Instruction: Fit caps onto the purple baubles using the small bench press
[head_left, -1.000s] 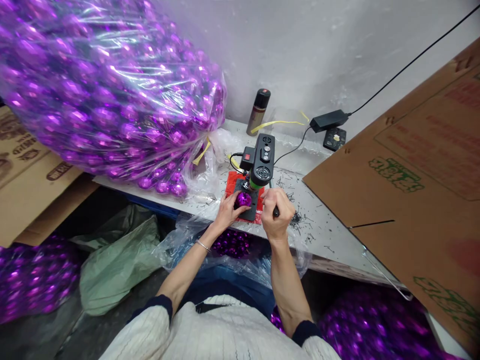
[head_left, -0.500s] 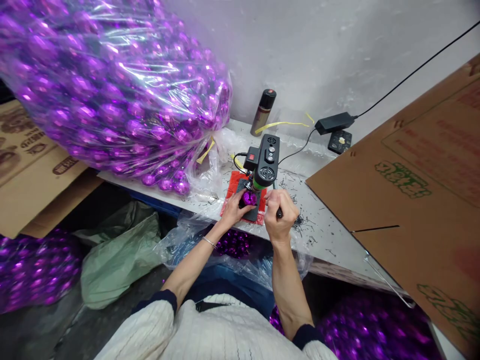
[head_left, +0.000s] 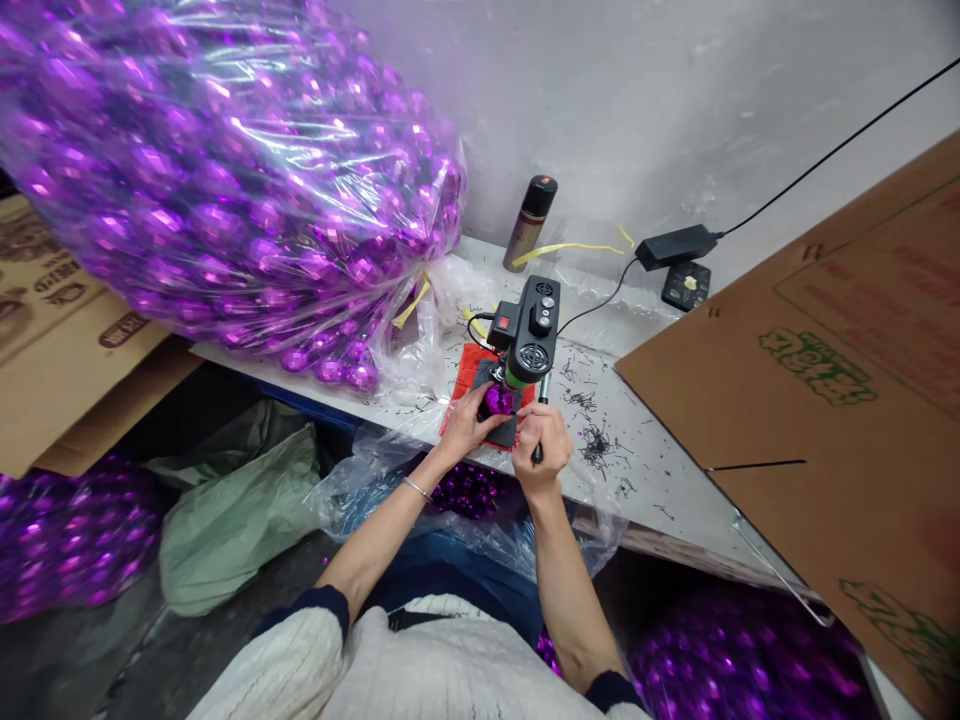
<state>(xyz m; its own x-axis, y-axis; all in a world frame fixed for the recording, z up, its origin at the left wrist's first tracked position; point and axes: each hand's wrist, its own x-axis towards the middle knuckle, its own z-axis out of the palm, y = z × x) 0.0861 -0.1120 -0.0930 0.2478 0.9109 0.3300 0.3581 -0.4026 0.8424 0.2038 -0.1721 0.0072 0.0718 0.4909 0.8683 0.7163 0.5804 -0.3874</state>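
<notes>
A small black bench drill press [head_left: 536, 320], with a red switch and a green band, stands on a dark base over a red sheet [head_left: 465, 372]. Beneath its head sits a shiny purple ball [head_left: 499, 400]. My left hand [head_left: 465, 425] grips that ball from the left, thumb and fingers around it. My right hand [head_left: 544, 445] is closed around a black handle [head_left: 537, 453] at the machine's right side; its lower end pokes out below the fist. The right thumb and forefinger come close to the ball, and whether they pinch anything is too small to tell.
A big clear bag of purple balls [head_left: 262, 200] fills the left. A spray can [head_left: 529, 225] and a power adapter [head_left: 676, 246] are at the back. Black scraps [head_left: 596, 445] litter the tabletop. A cardboard box [head_left: 825, 400] stands right; more balls [head_left: 465, 490] lie below the edge.
My right hand has moved left and slightly down, closer to the ball, with the black handle in it. My left hand keeps its hold on the ball.
</notes>
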